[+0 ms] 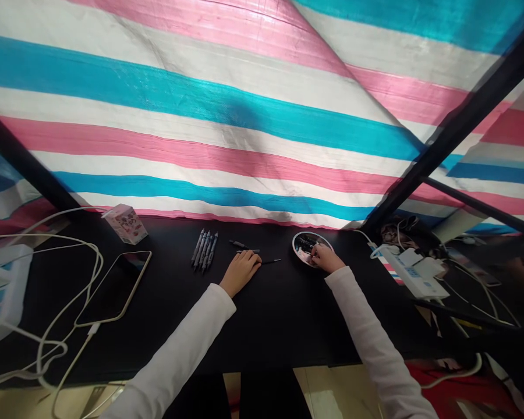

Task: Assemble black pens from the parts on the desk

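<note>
- In the head view, the round dish [310,233] stands on the black table [279,326], and every place below is told from it.
- The thin dark rod [271,261] lies left of the dish, well apart from its rim; its long axis runs almost straight across the table, with the free tip pointing right, toward the dish.
- The left hand [241,272] is farther left of the dish, palm down and low over the table; the rod's left end meets the fingertips, and the rest extends beyond them on the dish side.
- Its fingers are bent and close together; I cannot tell whether they pinch the rod or only rest against it.
- Beyond that hand, also left of the dish, the dark barrel [238,244] lies crosswise, its right end slanting slightly nearer the person; the short piece [254,251] beside the fingers runs crosswise too.
- The right hand [326,258] reaches over the dish's near right rim, fingers curled down among the small dark parts [306,239]; what they pinch, if anything, cannot be told.
- The row of pens [205,250] is farthest left of the dish among these, side by side, long axes pointing away from the person and leaning slightly right.
</note>
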`<state>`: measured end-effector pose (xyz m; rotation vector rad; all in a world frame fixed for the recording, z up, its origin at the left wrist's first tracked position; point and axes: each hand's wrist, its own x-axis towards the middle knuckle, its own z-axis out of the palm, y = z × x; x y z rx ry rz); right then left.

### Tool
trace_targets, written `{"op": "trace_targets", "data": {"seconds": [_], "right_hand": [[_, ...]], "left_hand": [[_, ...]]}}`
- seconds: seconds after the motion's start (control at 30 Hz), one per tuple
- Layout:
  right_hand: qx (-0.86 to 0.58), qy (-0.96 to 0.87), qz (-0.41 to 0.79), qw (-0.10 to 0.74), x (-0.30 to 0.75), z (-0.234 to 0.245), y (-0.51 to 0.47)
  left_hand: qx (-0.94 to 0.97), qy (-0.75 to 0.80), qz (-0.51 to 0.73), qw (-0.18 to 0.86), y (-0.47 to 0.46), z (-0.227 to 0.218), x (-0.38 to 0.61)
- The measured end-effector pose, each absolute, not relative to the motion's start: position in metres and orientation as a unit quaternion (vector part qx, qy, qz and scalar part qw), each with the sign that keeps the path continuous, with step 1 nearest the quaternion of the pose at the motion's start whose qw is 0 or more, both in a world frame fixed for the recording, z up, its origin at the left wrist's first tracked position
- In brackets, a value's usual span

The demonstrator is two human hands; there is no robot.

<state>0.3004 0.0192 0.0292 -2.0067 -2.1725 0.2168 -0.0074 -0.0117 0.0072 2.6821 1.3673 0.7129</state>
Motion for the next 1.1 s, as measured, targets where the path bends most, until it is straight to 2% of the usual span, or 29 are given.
{"op": "trace_targets", "data": {"seconds": [0.17, 0.3, 0.4, 0.5, 0.63, 0.87, 0.97, 1.03, 1.1], "right_hand": [[-0.668, -0.735, 0.077, 0.085, 0.303, 0.031, 0.015], [-0.61, -0.764, 0.198, 0.068, 0.302, 0.037, 0.016], [-0.575, -0.768, 0.266, 0.091, 0.296, 0.04, 0.021], [-0.592, -0.767, 0.217, 0.122, 0.289, 0.04, 0.027], [-0.595, -0.782, 0.153, 0.107, 0.284, 0.038, 0.032], [-0.56, -0.747, 0.346, 0.091, 0.301, 0.047, 0.019], [-0.545, -0.738, 0.392, 0.068, 0.312, 0.055, 0.014], [-0.55, -0.742, 0.377, 0.069, 0.319, 0.058, 0.016], [-0.591, -0.744, 0.296, 0.096, 0.325, 0.058, 0.02]], "left_hand": [[0.851, 0.47, 0.234, 0.011, -0.011, 0.005, -0.013], [0.842, 0.485, 0.237, 0.002, -0.011, 0.004, -0.018], [0.84, 0.488, 0.238, 0.0, -0.01, 0.004, -0.019], [0.841, 0.487, 0.238, -0.001, -0.01, 0.003, -0.02], [0.84, 0.483, 0.246, 0.0, -0.01, 0.002, -0.02], [0.839, 0.486, 0.245, 0.006, -0.01, 0.001, -0.021], [0.84, 0.483, 0.248, 0.009, -0.009, 0.001, -0.021], [0.841, 0.481, 0.247, 0.007, -0.009, 0.001, -0.022], [0.841, 0.482, 0.246, 0.007, -0.009, 0.002, -0.022]]}}
